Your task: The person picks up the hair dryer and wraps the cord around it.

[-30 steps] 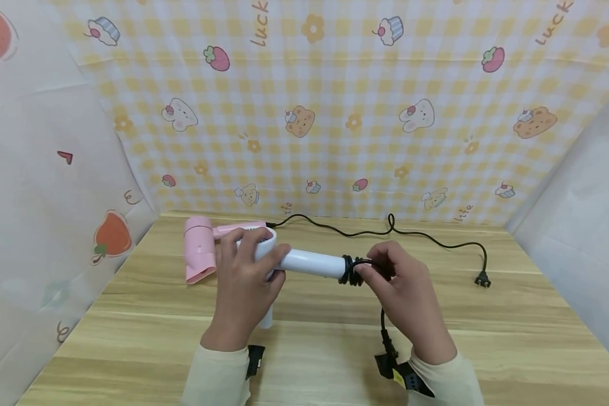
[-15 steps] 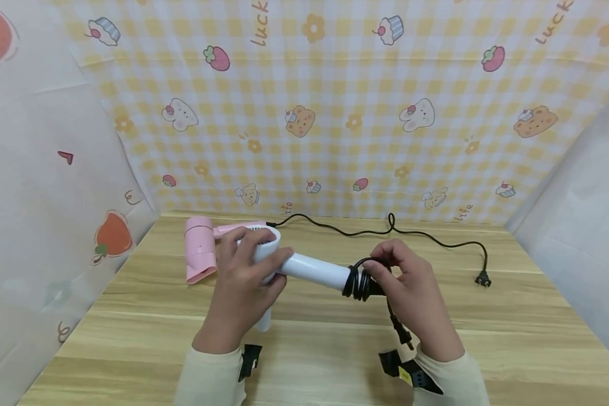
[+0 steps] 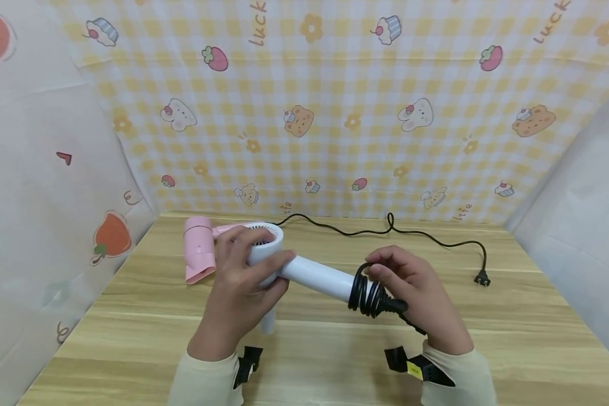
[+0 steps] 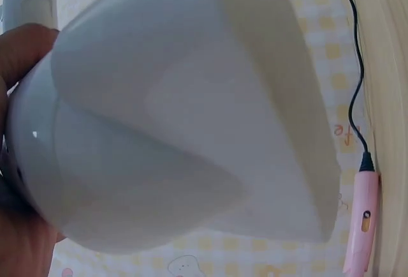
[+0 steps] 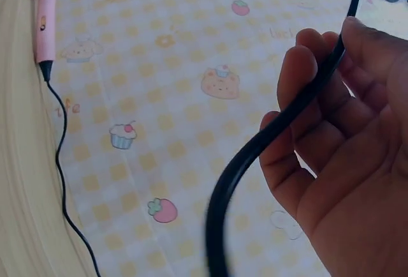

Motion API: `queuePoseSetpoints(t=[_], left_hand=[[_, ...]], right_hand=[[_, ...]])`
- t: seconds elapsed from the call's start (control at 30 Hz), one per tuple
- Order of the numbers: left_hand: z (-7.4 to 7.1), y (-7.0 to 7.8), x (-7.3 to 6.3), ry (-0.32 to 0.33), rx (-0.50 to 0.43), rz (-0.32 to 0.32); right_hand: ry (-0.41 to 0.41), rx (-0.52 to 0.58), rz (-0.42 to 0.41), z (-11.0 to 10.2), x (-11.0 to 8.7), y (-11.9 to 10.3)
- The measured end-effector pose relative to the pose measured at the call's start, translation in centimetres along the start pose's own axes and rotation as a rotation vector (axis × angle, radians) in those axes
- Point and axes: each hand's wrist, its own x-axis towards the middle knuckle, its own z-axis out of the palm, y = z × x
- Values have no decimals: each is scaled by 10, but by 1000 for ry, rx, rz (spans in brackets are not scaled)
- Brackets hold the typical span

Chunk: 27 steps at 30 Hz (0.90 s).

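The left hand (image 3: 243, 277) was curled round the head of the white hair dryer (image 3: 304, 272), whose handle (image 3: 330, 283) slanted down from that grip toward the right hand (image 3: 418, 296). That hand pinched the black cord (image 3: 363, 298) just beside the coils round the handle's end. Beyond the left grip, the pink hair dryer (image 3: 199, 251) lay on the wooden table (image 3: 325, 352).

Head view's bright and pretty even, just soft pale glare on the table (image 3: 325, 361) around 6 o'clock. Left wrist's kinda hazy, close-up hair dryer (image 4: 159, 98) soft, tiny glint near 9 o'clock. Right wrist's dimmer: shadowy right hand (image 5: 354, 146), cord (image 5: 217, 226) blurry toward 6.
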Motion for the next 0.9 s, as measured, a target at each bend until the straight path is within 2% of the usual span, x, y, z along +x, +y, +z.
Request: queuePoseSetpoints(t=[0.07, 0.27, 0.33, 0.43, 0.53, 0.9], left_hand=[[0, 1, 1, 23, -15, -12], [-1, 2, 0, 34, 18, -82], [-1, 1, -1, 28, 33, -104], [-2, 1, -2, 14, 51, -136], [-2, 1, -2, 14, 60, -157], [0, -2, -6, 14, 52, -182]], right_hand=[[-14, 10, -14, 3, 2, 2], [-8, -130, -74, 17, 8, 5], [-12, -159, -40, 22, 10, 3], [-26, -180, 63, 26, 11, -1], [-45, -165, 142, 30, 10, -4], [-104, -81, 132, 37, 7, -7]])
